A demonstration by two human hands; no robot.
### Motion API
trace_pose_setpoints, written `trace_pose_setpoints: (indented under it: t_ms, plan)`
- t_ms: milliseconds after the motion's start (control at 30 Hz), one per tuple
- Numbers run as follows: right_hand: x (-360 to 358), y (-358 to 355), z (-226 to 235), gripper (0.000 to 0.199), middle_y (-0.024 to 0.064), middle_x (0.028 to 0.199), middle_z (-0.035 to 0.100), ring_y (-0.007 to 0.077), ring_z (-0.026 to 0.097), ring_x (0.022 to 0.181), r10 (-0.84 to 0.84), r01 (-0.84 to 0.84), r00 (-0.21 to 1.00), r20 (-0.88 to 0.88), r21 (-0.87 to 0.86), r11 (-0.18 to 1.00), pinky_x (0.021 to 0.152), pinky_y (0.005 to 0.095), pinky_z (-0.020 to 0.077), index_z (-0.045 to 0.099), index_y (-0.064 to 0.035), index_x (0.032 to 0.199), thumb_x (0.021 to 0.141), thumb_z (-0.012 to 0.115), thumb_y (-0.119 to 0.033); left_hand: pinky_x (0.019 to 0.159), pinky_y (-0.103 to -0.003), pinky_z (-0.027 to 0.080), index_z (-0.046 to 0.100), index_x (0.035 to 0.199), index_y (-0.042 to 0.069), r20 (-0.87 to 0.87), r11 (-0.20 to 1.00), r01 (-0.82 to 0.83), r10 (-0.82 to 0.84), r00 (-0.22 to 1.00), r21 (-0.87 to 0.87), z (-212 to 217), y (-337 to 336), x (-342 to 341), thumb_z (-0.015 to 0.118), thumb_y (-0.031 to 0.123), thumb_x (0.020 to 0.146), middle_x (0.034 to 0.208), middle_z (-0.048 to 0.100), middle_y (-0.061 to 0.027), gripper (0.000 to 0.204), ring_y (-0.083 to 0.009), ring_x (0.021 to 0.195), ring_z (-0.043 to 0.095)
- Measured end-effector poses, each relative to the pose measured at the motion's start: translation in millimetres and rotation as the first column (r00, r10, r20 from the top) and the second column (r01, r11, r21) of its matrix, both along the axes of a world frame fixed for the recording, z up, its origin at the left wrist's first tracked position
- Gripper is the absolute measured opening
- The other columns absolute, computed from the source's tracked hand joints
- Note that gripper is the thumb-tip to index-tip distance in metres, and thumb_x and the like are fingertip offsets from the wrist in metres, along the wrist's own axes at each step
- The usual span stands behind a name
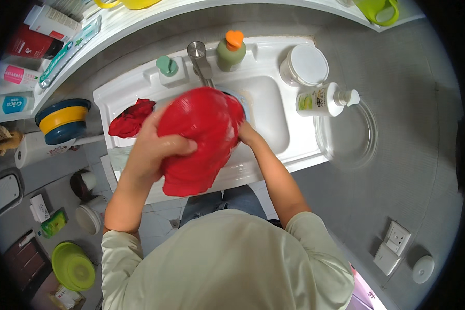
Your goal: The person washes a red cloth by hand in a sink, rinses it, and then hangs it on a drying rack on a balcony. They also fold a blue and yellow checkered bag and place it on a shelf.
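A wet, shiny red cloth [199, 139] is bunched and rounded above the front of the white sink [274, 119]. My left hand [160, 147] is closed on its left side, with the thumb lying across the front and the other fingers mostly hidden. On the right side, my right hand [247, 133] grips the edge of the cloth, its fingers mostly out of sight behind it. Part of a light blue rim [241, 98] shows behind the cloth. A second crumpled cloth, red and black [133, 119], lies on the sink's left ledge.
Behind the cloth stands the metal faucet [199, 57], beside a green pump bottle [231, 51] with an orange top. A white lidded tub [305, 65] and a white pump bottle [323, 99] occupy the right ledge. A shelf [155, 23] curves overhead; a folding basin [64, 120] hangs at left.
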State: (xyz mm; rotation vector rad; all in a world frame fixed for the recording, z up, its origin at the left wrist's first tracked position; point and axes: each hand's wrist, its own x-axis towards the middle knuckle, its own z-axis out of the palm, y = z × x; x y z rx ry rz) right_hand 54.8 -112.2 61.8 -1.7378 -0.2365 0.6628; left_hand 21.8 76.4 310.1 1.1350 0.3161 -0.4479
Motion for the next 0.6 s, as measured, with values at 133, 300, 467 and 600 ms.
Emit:
trace_pose_setpoints:
  t_ms: [133, 300, 467, 600]
  plan:
    - [-3, 6, -3, 0.064, 0.0167, 0.121, 0.048, 0.0253, 0.044, 0.113, 0.030, 0.058, 0.871, -0.490, 0.164, 0.985, 0.097, 0.0329, 0.0300, 0.046, 0.0001, 0.121, 0.088, 0.033, -0.053, 0.079, -0.028, 0.045, 0.047, 0.112, -0.003, 0.114, 0.982, -0.189, 0.188, 0.976, -0.006, 0, 4, 6, 0.051, 0.000, 0.064, 0.097, 0.058, -0.0101, 0.049, -0.0180, 0.086, 0.056]
    - [-20, -5, -10, 0.066, 0.0111, 0.119, 0.050, 0.0185, 0.047, 0.108, 0.166, 0.256, 0.646, -0.745, 0.417, 0.872, 0.095, 0.0283, 0.0328, 0.045, 0.0018, 0.121, 0.084, 0.043, -0.053, 0.080, -0.031, 0.046, 0.044, 0.114, -0.003, 0.077, 0.952, -0.297, 0.302, 0.950, -0.069, -12, 9, 8, 0.049, -0.001, 0.066, 0.099, 0.056, -0.0120, 0.048, -0.0204, 0.088, 0.056]
    - [-25, -15, -17, 0.046, 0.0101, 0.119, 0.050, 0.0166, 0.048, 0.108, 0.451, -0.257, 0.816, -0.361, 0.473, 0.843, 0.093, 0.0313, 0.0378, 0.044, -0.0027, 0.121, 0.082, 0.057, -0.024, 0.082, -0.032, 0.045, 0.043, 0.115, -0.002, 0.071, 0.938, -0.325, 0.335, 0.940, -0.117, -22, 8, 10, 0.049, 0.001, 0.068, 0.105, 0.053, -0.0126, 0.047, -0.0218, 0.093, 0.054]
    - [-31, -20, -12, 0.037, 0.0112, 0.116, 0.052, 0.0207, 0.051, 0.105, 0.159, 0.154, 0.798, -0.582, 0.452, 0.879, 0.091, 0.0352, 0.0412, 0.047, -0.0034, 0.118, 0.082, 0.053, -0.011, 0.086, -0.034, 0.043, 0.040, 0.118, 0.002, 0.091, 0.926, -0.364, 0.372, 0.924, -0.097, -31, 2, -6, 0.052, 0.000, 0.068, 0.108, 0.051, -0.0120, 0.051, -0.0224, 0.098, 0.052]
